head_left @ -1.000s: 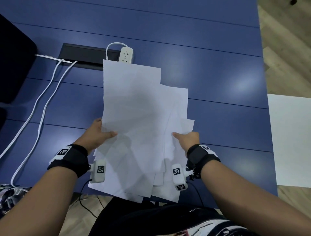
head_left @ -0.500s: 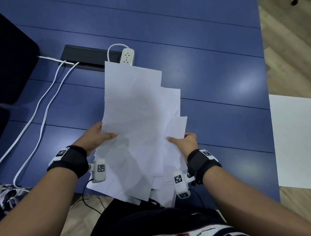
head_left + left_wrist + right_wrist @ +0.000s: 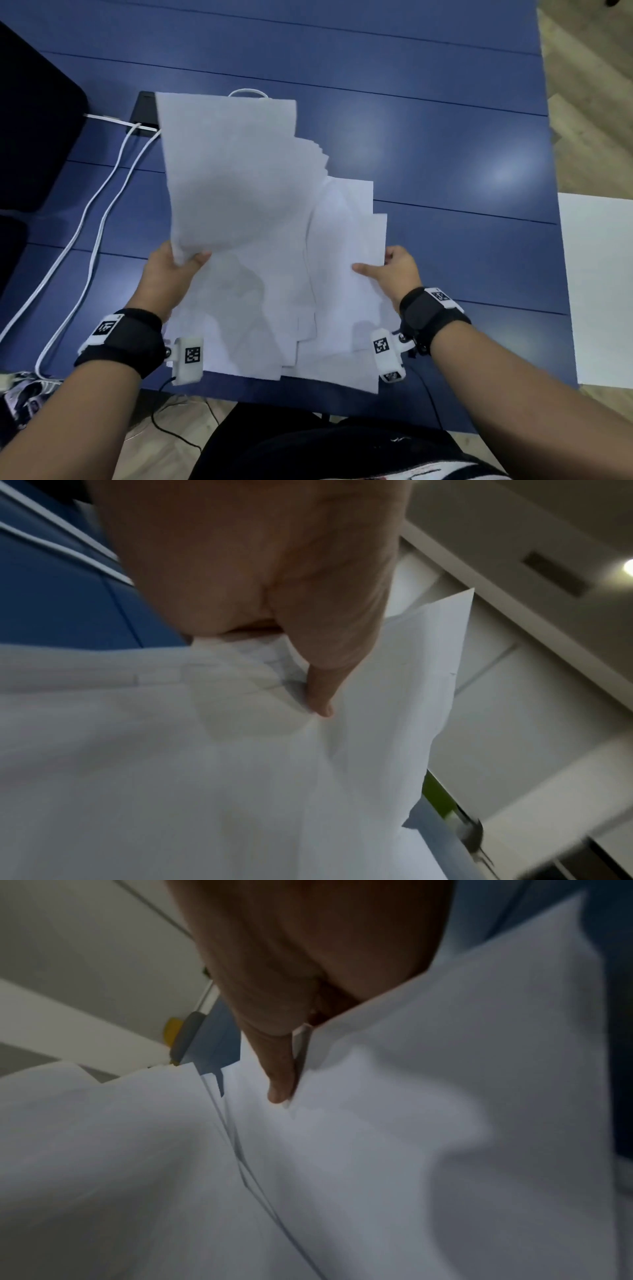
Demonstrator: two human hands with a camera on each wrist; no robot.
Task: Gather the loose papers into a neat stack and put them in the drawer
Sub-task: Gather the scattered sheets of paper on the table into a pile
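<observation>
Papers, thin white sheets in a loose fanned bundle point(image 3: 274, 240), are held up over the dark blue slatted worktop point(image 3: 445, 137), not lying flat on it.

Head view: left hand point(image 3: 168, 274) grips the bundle's left edge, thumb on top, fingers curled under. Right hand point(image 3: 397, 270) pinches the right edge the same way. Sheets gathered but not squared: far edges step down toward the right, near corners staggered, top sheet bowed into a soft curve. Matte, limp, slightly translucent where overlaps shadow through. Beyond the bundle's far edge, a black recessed cable box point(image 3: 145, 113) with white cables point(image 3: 96, 212) trailing left of the papers. Right of the papers, well apart, one more flat white sheet or board point(image 3: 599, 291) juts past the worktop edge; whether it belongs to the task I cannot tell. No drawer seen.

Left wrist view: left thumb point(image 3: 322, 696) presses down on the paper, dimpling it; several edges layered below it. Blurred.

Right wrist view: right thumb point(image 3: 279, 1080) clamps a small thickness of sheet edges; paper buckles in broad folds.

Judgement: gathering mostly done. Left to do: tapping edges flush, then stowing in the drawer.
</observation>
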